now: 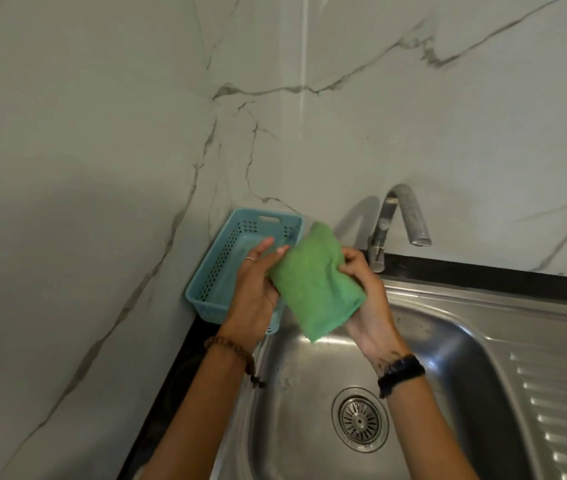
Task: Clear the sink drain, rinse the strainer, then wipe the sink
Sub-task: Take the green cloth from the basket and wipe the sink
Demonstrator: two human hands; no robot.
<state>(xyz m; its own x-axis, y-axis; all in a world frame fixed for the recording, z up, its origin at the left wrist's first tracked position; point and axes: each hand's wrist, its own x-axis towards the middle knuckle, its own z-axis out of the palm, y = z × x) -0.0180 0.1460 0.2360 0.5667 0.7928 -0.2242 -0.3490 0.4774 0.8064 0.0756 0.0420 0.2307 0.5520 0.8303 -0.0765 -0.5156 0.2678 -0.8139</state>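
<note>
A folded green cloth (315, 284) is held up between both hands above the back left corner of the steel sink (448, 341). My left hand (256, 289) supports its left edge with fingers nearly straight, the thumb side against the cloth. My right hand (366, 299) grips the cloth's right edge with curled fingers. The round metal strainer (360, 419) sits in the drain at the sink's bottom, with no debris visible on it.
A pale blue perforated plastic basket (237, 268) stands on the black counter in the corner, left of the sink. The chrome tap (399, 220) rises behind the sink, no water running. A ribbed drainboard (559, 410) lies to the right. Marble-look walls close the corner.
</note>
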